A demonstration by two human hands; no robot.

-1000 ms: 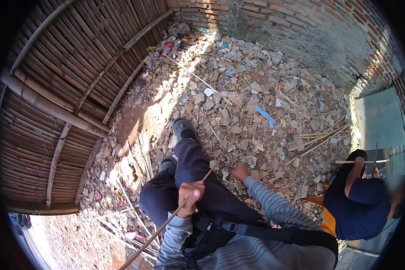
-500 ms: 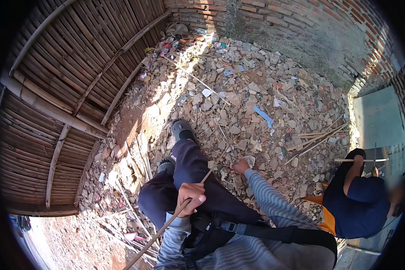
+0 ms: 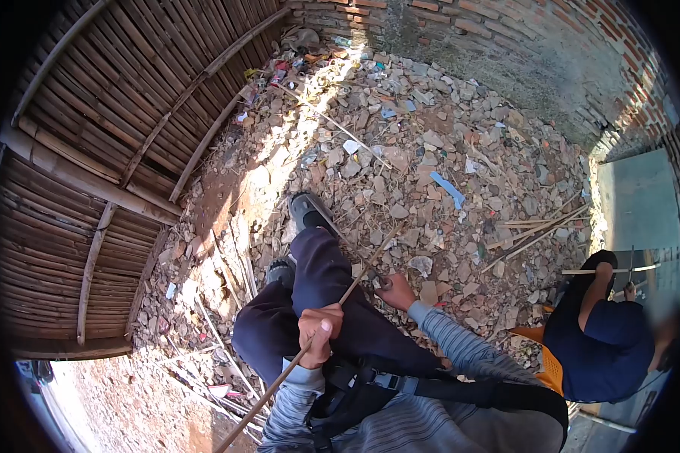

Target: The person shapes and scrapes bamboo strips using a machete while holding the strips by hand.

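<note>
A long thin wooden stick (image 3: pixel 276 385) runs diagonally from the bottom edge, across my legs, to a tip above the rubble. My left hand (image 3: pixel 320 333) is wrapped round its middle, thumb on top. Beside the stick's upper part, my right hand (image 3: pixel 397 292) has its fingers closed on a dark, slim tool (image 3: pixel 375 278). The tool's thin far part seems to reach up-left towards my shoe (image 3: pixel 309 212); its exact shape is too small to tell.
Rubble (image 3: pixel 431 143) covers the ground. A bamboo-slat panel (image 3: pixel 91 136) stands left, a brick wall (image 3: pixel 506 45) behind. At right, a seated person (image 3: pixel 604 340) in dark clothes holds a pale strip beside an orange crate (image 3: pixel 551 370). Loose sticks (image 3: pixel 536 230) lie nearby.
My right hand has shifted slightly down and left, towards the stick, and the dark tool now shows in it. My left hand stays round the stick with little movement.
</note>
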